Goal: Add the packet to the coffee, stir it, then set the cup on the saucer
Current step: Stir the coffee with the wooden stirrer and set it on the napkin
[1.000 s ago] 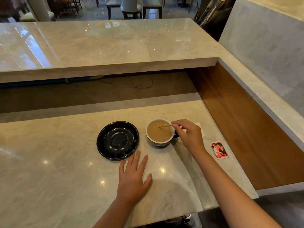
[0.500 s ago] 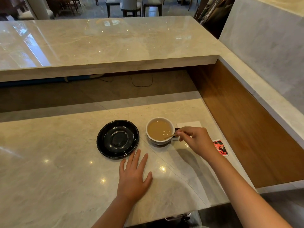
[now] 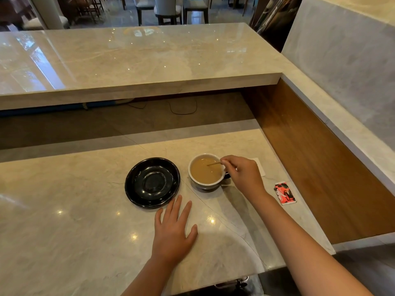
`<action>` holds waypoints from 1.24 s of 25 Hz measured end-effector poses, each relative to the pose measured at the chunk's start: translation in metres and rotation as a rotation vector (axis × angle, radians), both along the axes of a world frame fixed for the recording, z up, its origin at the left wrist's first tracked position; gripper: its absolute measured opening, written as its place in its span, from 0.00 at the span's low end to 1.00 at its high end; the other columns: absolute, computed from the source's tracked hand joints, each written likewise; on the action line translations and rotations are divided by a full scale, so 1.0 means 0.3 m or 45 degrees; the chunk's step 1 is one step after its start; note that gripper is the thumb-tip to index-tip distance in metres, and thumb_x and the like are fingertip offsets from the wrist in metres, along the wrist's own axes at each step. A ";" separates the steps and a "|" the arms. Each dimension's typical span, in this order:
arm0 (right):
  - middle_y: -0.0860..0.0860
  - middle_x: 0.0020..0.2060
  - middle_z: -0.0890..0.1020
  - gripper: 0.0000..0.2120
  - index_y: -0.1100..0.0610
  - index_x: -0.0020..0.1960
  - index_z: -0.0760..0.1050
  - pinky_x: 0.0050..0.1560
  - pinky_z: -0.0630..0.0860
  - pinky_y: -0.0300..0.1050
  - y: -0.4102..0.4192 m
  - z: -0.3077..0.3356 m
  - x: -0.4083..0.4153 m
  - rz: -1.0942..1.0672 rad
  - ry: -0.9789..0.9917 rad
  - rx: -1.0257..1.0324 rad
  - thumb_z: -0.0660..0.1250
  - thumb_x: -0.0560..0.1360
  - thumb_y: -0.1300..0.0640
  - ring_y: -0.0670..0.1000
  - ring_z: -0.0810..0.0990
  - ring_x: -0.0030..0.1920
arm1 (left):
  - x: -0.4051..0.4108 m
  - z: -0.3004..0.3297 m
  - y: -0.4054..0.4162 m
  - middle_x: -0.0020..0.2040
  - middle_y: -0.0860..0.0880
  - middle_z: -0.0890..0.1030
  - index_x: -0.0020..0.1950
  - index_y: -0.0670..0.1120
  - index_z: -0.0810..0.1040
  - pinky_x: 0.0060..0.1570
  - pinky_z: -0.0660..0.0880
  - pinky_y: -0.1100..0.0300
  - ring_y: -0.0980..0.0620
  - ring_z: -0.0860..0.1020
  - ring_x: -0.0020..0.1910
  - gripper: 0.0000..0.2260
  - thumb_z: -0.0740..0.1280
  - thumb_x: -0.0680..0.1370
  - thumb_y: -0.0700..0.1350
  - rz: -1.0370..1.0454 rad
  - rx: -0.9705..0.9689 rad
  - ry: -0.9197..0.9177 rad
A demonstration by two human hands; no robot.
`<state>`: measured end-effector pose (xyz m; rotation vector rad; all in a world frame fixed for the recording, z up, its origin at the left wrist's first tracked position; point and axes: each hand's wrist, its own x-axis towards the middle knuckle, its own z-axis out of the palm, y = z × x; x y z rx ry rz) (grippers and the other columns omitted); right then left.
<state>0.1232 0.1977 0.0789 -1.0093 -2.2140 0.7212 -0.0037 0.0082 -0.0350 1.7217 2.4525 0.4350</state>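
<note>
A white cup (image 3: 206,183) of light brown coffee stands on the marble counter, just right of a black saucer (image 3: 152,183). My right hand (image 3: 241,173) pinches a thin wooden stir stick (image 3: 214,164) whose tip dips into the coffee near the cup's far right rim. My left hand (image 3: 173,231) lies flat on the counter, fingers spread, in front of the saucer. A red and black packet (image 3: 285,193) lies on the counter to the right of my right wrist.
A white napkin (image 3: 259,167) lies behind my right hand. A wooden side panel (image 3: 320,159) walls the counter on the right. A raised marble bar top (image 3: 136,60) runs across the back, with chairs beyond it.
The stick's tip has gone round in the cup, from the far side to the near right and back toward the far right. My left hand has stayed flat.
</note>
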 end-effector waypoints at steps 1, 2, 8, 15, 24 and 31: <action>0.58 0.40 0.85 0.06 0.60 0.48 0.80 0.42 0.79 0.50 0.008 0.007 0.014 0.020 -0.053 0.072 0.65 0.75 0.60 0.56 0.82 0.39 | 0.000 0.000 0.000 0.75 0.48 0.56 0.73 0.54 0.58 0.68 0.46 0.46 0.50 0.52 0.73 0.28 0.54 0.75 0.60 0.001 0.002 -0.003; 0.58 0.39 0.85 0.06 0.60 0.47 0.80 0.41 0.78 0.50 0.013 0.016 0.027 0.050 -0.110 0.143 0.65 0.75 0.61 0.57 0.82 0.39 | 0.001 0.000 0.000 0.75 0.48 0.56 0.73 0.54 0.58 0.68 0.47 0.45 0.50 0.52 0.73 0.28 0.54 0.75 0.60 0.002 0.001 -0.006; 0.59 0.43 0.85 0.09 0.60 0.51 0.79 0.44 0.76 0.51 0.016 0.079 0.046 0.204 -0.461 0.136 0.62 0.77 0.59 0.59 0.81 0.44 | 0.000 0.001 -0.002 0.75 0.47 0.58 0.73 0.53 0.59 0.68 0.47 0.46 0.49 0.53 0.72 0.28 0.55 0.75 0.59 -0.009 0.010 -0.013; 0.55 0.40 0.85 0.07 0.58 0.49 0.81 0.47 0.81 0.54 -0.026 0.072 0.010 0.173 -0.148 -0.263 0.65 0.75 0.59 0.53 0.82 0.41 | 0.000 0.002 -0.002 0.75 0.48 0.57 0.73 0.54 0.58 0.68 0.46 0.46 0.49 0.52 0.73 0.28 0.55 0.75 0.60 -0.008 0.008 -0.012; 0.58 0.41 0.85 0.07 0.59 0.49 0.81 0.46 0.80 0.51 0.025 0.047 -0.017 0.008 -0.064 -0.095 0.65 0.76 0.59 0.56 0.82 0.42 | 0.002 0.004 -0.002 0.75 0.48 0.57 0.73 0.54 0.59 0.68 0.51 0.43 0.49 0.53 0.72 0.28 0.55 0.75 0.60 0.005 0.005 -0.016; 0.58 0.46 0.85 0.10 0.59 0.53 0.78 0.43 0.73 0.46 0.027 0.092 0.032 0.172 -0.510 0.166 0.61 0.77 0.57 0.59 0.80 0.45 | 0.001 0.002 -0.001 0.75 0.48 0.57 0.73 0.54 0.58 0.68 0.49 0.44 0.49 0.52 0.73 0.28 0.54 0.75 0.60 0.004 -0.004 -0.006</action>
